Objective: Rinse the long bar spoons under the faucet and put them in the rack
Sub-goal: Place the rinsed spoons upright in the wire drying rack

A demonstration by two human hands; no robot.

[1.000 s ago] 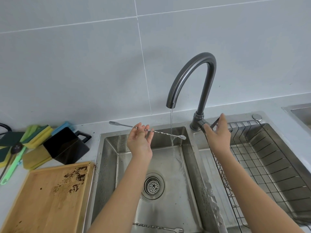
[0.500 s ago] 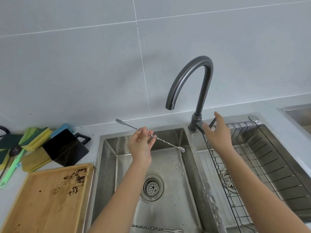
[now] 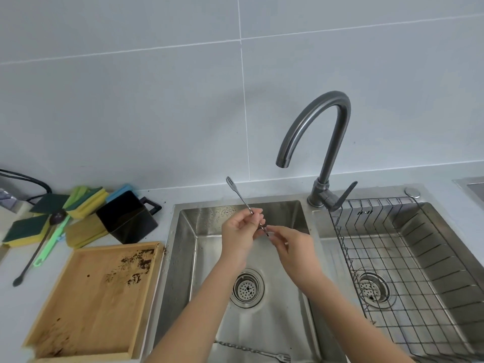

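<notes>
Nearest, a second bar spoon (image 3: 252, 351) lies on the floor of the left basin (image 3: 183, 258), apparently waiting for its rinse. Above the drain, the left hand (image 3: 239, 231) pinches the held bar spoon (image 3: 242, 199) mid-shaft, forked end tilted up and far-left. The right hand (image 3: 292, 247) seems to close its fingers (image 3: 272, 229) on the lower end, probably to carry it right to the wire rack (image 3: 392, 258). Beyond, the faucet (image 3: 318, 142) runs dry.
</notes>
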